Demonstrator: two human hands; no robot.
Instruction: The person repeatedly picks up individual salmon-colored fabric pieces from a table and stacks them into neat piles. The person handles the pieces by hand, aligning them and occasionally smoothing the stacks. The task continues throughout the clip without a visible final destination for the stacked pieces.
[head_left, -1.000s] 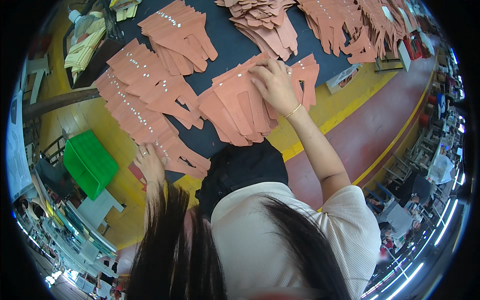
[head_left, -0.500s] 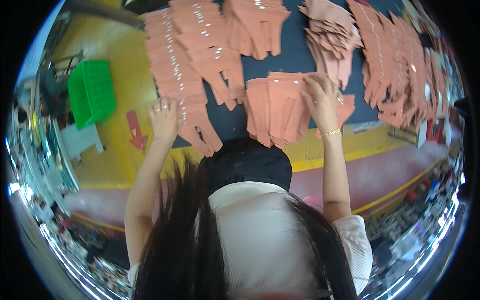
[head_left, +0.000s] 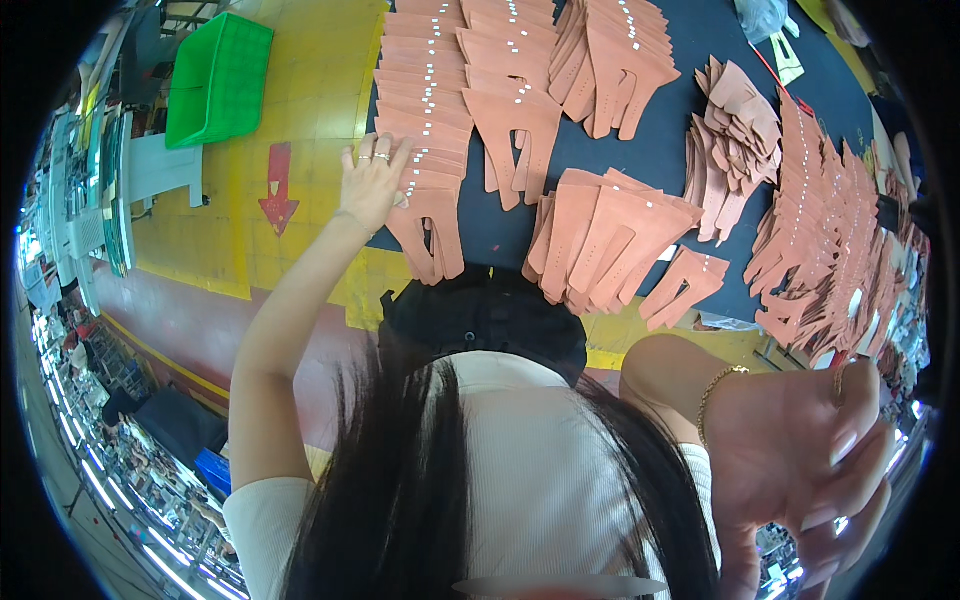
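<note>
Your left hand (head_left: pixel 375 180) rests on the edge of a long row (head_left: pixel 425 110) of overlapping salmon-coloured pieces, each marked with small white tags, along the left side of the dark tabletop (head_left: pixel 650 150).

The risk here, by the look of it, is slippage: a sideways drag from your fingers could skew the overlap and cover the tags. The row's lowest piece and the middle fan (head_left: pixel 610 235) both appear to reach past the near edge, so a brush from your black trousers (head_left: pixel 470 325) might tip pieces to the yellow floor (head_left: pixel 210 240). A loose piece (head_left: pixel 685 285) beside the fan looks similarly exposed.

As for the grip, your left fingers are slightly spread over the row's border, thumb low against it; whether they pinch anything cannot be told. Your right hand (head_left: pixel 800 450), raised close to the camera and well apart from the stacks, is loosely curled with a broad gap between thumb and fingers, and no piece shows in it.

A second row (head_left: pixel 515 110) lies just beside the first; a paler pile (head_left: pixel 735 130) sits farther right. A green crate (head_left: pixel 215 85) stands to your left.
</note>
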